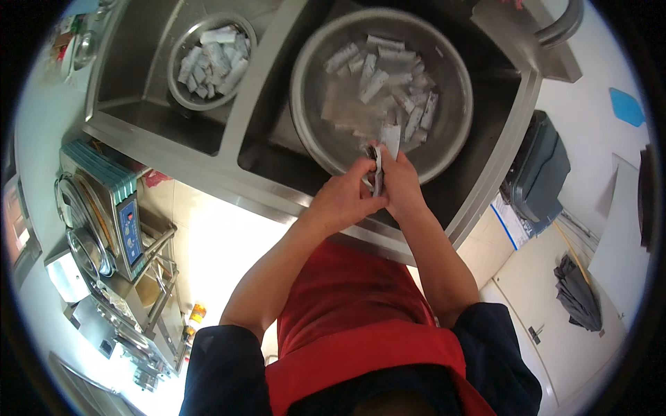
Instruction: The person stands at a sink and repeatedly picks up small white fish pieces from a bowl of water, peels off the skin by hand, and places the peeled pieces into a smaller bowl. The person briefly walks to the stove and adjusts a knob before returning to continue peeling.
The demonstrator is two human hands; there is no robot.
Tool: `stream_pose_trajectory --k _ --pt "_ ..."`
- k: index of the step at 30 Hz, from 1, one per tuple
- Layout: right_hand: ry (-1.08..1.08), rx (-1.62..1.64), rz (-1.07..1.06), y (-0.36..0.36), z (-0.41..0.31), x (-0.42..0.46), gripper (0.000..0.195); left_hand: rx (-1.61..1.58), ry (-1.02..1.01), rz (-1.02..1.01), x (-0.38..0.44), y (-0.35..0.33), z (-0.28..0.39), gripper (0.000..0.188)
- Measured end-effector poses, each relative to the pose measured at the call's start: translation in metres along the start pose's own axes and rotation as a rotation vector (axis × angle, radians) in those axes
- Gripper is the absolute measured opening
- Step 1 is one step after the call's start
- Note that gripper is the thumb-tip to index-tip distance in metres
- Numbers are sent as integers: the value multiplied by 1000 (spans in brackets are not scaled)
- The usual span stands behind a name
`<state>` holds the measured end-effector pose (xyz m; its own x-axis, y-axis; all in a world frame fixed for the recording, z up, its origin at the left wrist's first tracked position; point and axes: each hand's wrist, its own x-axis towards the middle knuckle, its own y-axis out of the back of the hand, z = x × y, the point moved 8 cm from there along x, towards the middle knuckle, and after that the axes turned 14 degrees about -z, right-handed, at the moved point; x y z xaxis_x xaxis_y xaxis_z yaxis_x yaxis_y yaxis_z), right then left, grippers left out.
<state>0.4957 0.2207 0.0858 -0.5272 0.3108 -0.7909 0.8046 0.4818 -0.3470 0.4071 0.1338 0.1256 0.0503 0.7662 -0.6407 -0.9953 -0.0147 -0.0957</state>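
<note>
Silvery-white cut pieces [373, 87], which look like ribbonfish, lie in cloudy water in a large steel basin [300, 112]. Over the basin's near rim, my left hand [338, 200] and my right hand [401, 179] come together. Between them is a folded or opened fish piece [378, 174] with a dark inside, gripped by the fingers of both. A flat pale piece [390, 138] also sticks out above my right fingers. Fingers hide part of what is held. In the left sink compartment, a smaller steel bowl [176, 95] holds several more cut pieces [216, 60].
A steel divider [255, 78] separates the two sink compartments. The tap [564, 26] curves in at upper right. Right of the sink stands a dark grey bin [541, 161]. A rack with metal lids [86, 208] is at left, and a folded umbrella [576, 294] lies at lower right.
</note>
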Motion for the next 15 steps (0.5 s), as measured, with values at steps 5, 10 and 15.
stream_pose_trajectory --k 5,10,15 --pt "38 177 -180 -30 -16 -33 27 8 -147 112 -29 5 27 49" --pt "121 182 -236 -51 -36 -64 27 83 -262 125 -62 7 57 34" --pt "217 200 -172 -57 -31 -82 23 61 -338 51 -79 8 75 23"
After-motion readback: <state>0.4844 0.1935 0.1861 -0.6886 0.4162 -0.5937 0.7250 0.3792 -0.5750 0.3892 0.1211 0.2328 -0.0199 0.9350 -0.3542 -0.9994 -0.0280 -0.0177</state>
